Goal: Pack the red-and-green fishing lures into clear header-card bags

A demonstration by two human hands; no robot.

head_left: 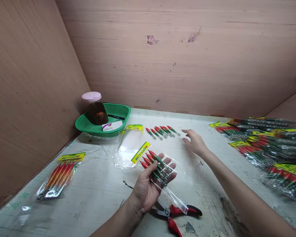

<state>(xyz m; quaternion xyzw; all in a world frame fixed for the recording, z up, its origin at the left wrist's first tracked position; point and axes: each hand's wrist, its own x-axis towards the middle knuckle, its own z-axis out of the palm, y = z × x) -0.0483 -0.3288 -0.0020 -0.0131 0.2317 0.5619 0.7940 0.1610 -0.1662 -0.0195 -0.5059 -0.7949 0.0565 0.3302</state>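
My left hand (148,187) lies palm up and holds a clear bag (160,171) with a yellow header, with several red and green fishing lures inside it. My right hand (195,142) reaches forward with its fingers spread, holding nothing, just right of a row of several loose red and green lures (162,131) on the table. Red-handled pliers (174,214) lie under the bag, near my left wrist.
A green basket (118,110) with a pink-lidded jar (95,107) stands at the back left. Empty clear bags (130,141) lie before it. A filled lure pack (60,174) lies at the left. Several filled packs (266,144) are piled at the right. Wooden walls close in the left and back.
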